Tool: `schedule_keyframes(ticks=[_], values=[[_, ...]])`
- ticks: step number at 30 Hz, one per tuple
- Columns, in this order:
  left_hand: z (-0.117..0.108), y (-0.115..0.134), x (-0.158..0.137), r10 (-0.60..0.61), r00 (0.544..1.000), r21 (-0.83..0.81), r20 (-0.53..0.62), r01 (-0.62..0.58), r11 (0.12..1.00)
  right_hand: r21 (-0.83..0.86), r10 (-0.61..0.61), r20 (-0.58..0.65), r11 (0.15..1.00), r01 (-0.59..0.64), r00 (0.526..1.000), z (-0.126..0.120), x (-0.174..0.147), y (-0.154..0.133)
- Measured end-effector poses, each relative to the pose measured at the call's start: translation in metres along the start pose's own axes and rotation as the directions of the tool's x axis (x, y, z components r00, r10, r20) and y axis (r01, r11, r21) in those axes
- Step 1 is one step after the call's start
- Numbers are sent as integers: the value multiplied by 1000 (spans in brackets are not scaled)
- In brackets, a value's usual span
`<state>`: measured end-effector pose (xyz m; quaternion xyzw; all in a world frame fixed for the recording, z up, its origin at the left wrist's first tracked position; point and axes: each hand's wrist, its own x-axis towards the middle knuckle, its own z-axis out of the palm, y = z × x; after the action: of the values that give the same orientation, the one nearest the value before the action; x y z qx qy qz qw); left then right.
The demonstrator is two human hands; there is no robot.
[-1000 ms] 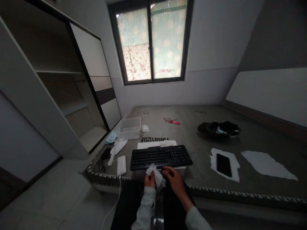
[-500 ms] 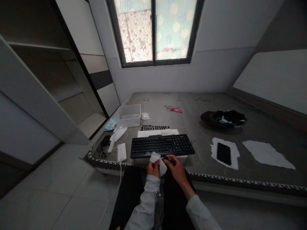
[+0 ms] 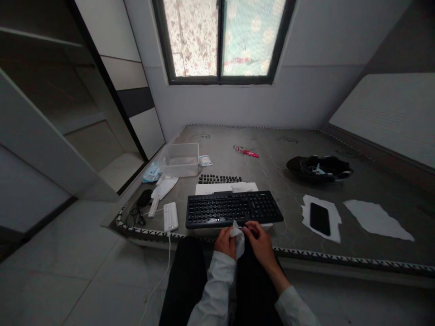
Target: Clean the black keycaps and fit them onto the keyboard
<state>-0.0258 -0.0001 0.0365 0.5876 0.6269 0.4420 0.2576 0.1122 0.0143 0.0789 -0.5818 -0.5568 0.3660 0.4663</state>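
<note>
A black keyboard (image 3: pixel 234 208) lies on white paper at the near edge of a grey mattress (image 3: pixel 278 172). Just in front of it my left hand (image 3: pixel 225 241) grips a crumpled white wipe (image 3: pixel 238 236). My right hand (image 3: pixel 260 237) is close against the wipe from the right, its fingertips pinching something small and dark that I cannot make out. A row of loose black keycaps (image 3: pixel 220 179) lies behind the keyboard.
A clear plastic box (image 3: pixel 179 159) stands at the back left, with small packets beside it. A white device with a cable (image 3: pixel 170 216), a black mouse (image 3: pixel 144 198), a phone on paper (image 3: pixel 318 218), a torn white sheet (image 3: pixel 376 219), a black cap (image 3: pixel 319 168) and a red wrapper (image 3: pixel 247 151) lie around.
The view has tilted down and shifted. Both hands have drawn closer together at the keyboard's front edge, and the wipe is now bunched smaller between them.
</note>
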Motion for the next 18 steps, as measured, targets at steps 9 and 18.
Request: schedule_keyframes(ticks=[9, 18], values=[[-7, 0, 6, -67, 998, -70, 9, 68, 995, -42, 23, 56, 999, -20, 998, 5, 6, -4], [-13, -3, 7, -73, 994, -102, 85, 82, 991, -194, -4, -31, 981, -2, 1000, -11, 35, -11]])
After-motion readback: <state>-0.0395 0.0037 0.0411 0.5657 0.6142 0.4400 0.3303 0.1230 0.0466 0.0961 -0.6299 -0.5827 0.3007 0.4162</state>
